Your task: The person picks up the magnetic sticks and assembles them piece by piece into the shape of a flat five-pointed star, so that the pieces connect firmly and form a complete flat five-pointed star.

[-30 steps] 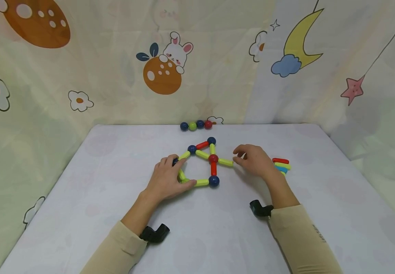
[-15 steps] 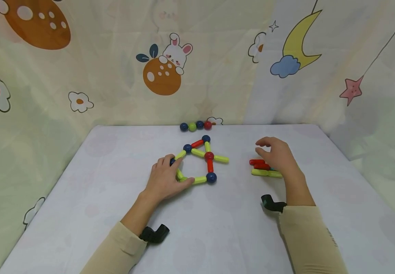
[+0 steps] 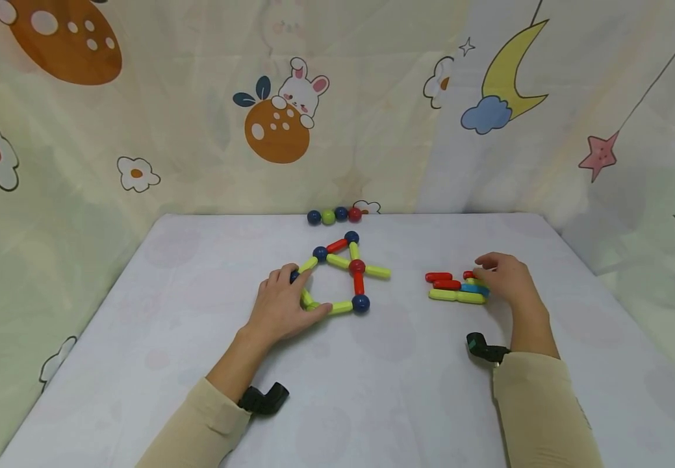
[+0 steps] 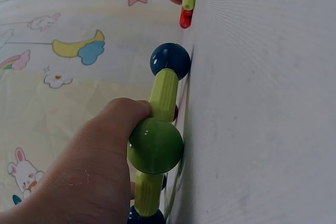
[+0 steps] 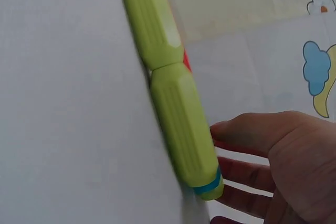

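Observation:
My left hand (image 3: pixel 279 305) holds the near left corner of a flat frame of magnetic sticks and balls. In the left wrist view, its thumb lies against a yellow-green stick (image 4: pixel 164 95) beside a green ball (image 4: pixel 156 146); the other fingers are mostly hidden. A red ball (image 3: pixel 357 266) joins several sticks, one of which, a yellow-green stick (image 3: pixel 379 272), points right with a free end. Over the right-hand stick pile, my right hand (image 3: pixel 507 283) has its fingertips at a red stick (image 3: pixel 468 275). Yellow-green sticks (image 5: pixel 184 124) partly hide those fingers in the right wrist view.
The pile also has a blue stick (image 3: pixel 473 288) and red sticks (image 3: pixel 447 285) on its left side. Blue, green and red balls (image 3: pixel 341 213) stand in a row at the table's back edge. A printed cloth (image 3: pixel 197 130) hangs behind the white table (image 3: pixel 395 390).
My right hand has moved right, from the frame's free stick to the far side of the pile, uncovering more sticks. The frame shifted slightly left; my left hand stays on it.

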Demonstrator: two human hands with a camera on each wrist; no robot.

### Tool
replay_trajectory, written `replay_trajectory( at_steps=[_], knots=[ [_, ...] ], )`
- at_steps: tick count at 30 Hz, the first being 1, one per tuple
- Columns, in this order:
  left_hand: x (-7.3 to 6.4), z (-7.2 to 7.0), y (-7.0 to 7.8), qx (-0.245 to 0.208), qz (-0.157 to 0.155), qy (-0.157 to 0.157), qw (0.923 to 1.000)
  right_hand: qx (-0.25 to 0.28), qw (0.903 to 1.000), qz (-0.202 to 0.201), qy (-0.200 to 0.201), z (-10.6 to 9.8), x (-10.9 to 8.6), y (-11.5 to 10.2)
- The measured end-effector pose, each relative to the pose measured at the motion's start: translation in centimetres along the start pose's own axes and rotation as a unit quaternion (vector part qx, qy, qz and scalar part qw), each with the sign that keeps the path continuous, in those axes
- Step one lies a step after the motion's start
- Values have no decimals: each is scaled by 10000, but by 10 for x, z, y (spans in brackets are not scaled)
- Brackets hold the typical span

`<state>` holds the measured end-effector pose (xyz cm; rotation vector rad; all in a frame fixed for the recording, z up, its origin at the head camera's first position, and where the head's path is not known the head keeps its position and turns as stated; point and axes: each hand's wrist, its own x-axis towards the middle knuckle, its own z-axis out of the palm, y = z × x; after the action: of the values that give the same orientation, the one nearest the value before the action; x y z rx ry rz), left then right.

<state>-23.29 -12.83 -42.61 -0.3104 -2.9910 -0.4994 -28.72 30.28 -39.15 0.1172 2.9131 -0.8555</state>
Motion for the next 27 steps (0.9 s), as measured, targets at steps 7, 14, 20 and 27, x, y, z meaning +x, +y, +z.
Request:
replay_trajectory(
  at_steps=[7,14,20,27],
  knots=[
    [-1,1,-1,-28,-5,-11,10000,87,9999,61,-130,2,2,7],
    [0,1,-2,-12,0,-8,10000,200,9996,203,-15,5,4,9],
    [0,1,-1,-51,4,12,10000,220,9984,310,415,13,8,7],
    [0,0,-1,-105,11,-31,9999,149,9981,358,482,15,8,5]
  ],
)
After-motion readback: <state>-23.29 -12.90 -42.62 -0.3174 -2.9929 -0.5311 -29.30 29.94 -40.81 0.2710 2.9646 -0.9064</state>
